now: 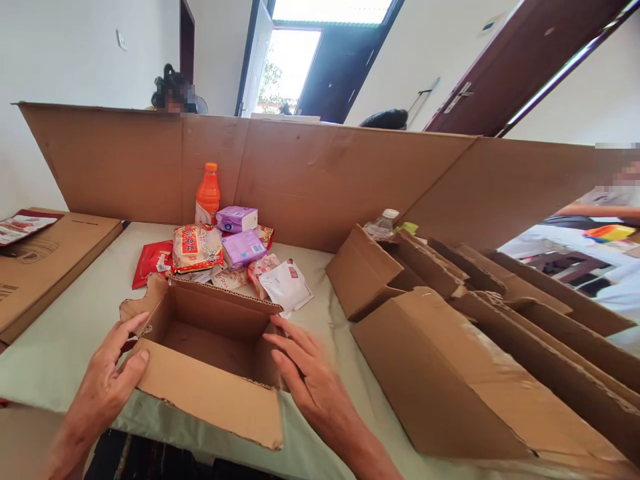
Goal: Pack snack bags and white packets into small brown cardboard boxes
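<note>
An empty cardboard box (pixel 210 339) stands at the near edge of the cloth-covered table, its front flap (pixel 215 400) folded outward and hanging toward me. My left hand (pixel 113 370) grips its left side, thumb on the flap's corner and fingers along the side wall. My right hand (pixel 305 373) is on the right wall, with fingertips over the upper edge. Just behind the box lie a red-and-white snack bag (pixel 197 248), a red packet (pixel 153 263), two purple tissue packs (pixel 244 248) and a white pouch (pixel 287 285). An orange drink bottle (pixel 208 193) stands upright behind them.
Several open cardboard boxes (pixel 425 373) fill the right side, with a clear plastic bottle (pixel 384 223) among them. A tall cardboard screen (pixel 310 177) spans the back. A flat carton (pixel 55 260) lies at left. One person's head (pixel 173 90) shows beyond the screen; another person is partly visible at right.
</note>
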A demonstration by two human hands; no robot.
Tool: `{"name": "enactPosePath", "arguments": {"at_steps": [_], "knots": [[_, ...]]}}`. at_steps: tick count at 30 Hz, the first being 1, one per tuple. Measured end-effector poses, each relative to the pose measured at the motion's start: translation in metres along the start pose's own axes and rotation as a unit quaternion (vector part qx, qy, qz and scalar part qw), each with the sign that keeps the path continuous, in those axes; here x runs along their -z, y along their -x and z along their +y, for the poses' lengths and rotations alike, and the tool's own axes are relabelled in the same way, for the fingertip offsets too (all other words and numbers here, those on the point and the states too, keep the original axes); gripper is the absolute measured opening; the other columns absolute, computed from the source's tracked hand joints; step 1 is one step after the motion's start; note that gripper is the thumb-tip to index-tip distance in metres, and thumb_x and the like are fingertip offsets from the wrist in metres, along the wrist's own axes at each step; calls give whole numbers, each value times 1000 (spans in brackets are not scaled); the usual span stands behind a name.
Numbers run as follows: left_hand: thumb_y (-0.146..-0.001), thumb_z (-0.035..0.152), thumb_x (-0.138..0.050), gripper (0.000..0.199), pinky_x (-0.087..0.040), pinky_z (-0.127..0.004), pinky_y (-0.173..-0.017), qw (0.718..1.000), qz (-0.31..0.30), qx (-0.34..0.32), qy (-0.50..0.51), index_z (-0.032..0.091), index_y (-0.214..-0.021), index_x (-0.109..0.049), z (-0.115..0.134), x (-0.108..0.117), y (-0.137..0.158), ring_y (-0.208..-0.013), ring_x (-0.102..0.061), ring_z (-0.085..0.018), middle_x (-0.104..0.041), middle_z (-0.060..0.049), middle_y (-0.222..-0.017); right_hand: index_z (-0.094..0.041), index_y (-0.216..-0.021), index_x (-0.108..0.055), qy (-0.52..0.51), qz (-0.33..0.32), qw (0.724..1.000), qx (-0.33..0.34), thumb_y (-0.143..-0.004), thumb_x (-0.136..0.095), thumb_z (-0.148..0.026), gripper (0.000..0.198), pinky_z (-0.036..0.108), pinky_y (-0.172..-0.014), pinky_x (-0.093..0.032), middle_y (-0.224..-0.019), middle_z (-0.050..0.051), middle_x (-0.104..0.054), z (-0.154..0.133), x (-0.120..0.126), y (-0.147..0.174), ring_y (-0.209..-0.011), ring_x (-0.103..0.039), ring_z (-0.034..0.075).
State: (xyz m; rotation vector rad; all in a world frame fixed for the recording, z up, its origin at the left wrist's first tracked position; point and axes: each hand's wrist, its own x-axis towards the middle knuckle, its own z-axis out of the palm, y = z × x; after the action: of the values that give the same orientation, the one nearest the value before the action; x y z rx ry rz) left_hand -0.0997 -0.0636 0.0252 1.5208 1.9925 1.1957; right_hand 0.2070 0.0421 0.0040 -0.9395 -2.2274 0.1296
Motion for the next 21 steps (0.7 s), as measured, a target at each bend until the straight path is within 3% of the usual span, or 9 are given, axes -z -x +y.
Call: {"name": "enactPosePath", "arguments": {"at_steps": [4,9,11,15,18,21], "knots": [[-88,55,-55,62,-56,-40,-91,998,50,37,31,23,-142,-56,2,-13,9,-111,-65,-29,-67,-10,-125,-20,-118,-71,-66,17,996,-54,-102,-47,-31,30,43,-103,-56,-138,14,-65,5,-10,-2,-127,-62,26],[-87,57,-57,71,-58,-36,-82,990,43,93,93,24,-150,-46,15,-20,16,-112,-63,-30,-64,-11,-129,-21,-129,-65,-101,4,990,-99,-100,-52,-35,35,46,-111,-49,-147,13,-58,11,-8,-10,-136,-55,27],[-87,57,-57,71,-57,-38,-89,988,42,107,105,25,-150,-45,18,-20,16,-119,-61,-31,-63,-10,-134,-21,-135,-61,-101,-8,989,-109,-99,-52,-36,40,48,-115,-45,-154,13,-51,11,-7,-9,-142,-49,27],[-90,56,-56,69,-44,-48,-114,989,48,97,97,27,-152,-44,16,-22,15,-137,-52,-34,-55,-8,-150,-22,-142,-57,-128,-43,981,-137,-100,-50,-37,45,48,-121,-37,-162,11,-40,8,-9,-6,-150,-37,26],[-92,56,-53,67,-32,-49,-123,992,52,67,96,29,-153,-42,10,-25,12,-147,-41,-33,-46,-3,-159,-23,-142,-57,-169,-42,971,-161,-100,-49,-38,45,48,-123,-33,-163,10,-38,7,-13,-6,-151,-35,25],[-92,55,-56,68,-22,-52,-127,990,59,65,109,31,-153,-41,7,-29,9,-148,-40,-34,-45,-2,-160,-23,-141,-58,-204,-26,964,-170,-101,-48,-38,44,48,-122,-34,-164,10,-36,7,-18,-7,-151,-35,25]]}}
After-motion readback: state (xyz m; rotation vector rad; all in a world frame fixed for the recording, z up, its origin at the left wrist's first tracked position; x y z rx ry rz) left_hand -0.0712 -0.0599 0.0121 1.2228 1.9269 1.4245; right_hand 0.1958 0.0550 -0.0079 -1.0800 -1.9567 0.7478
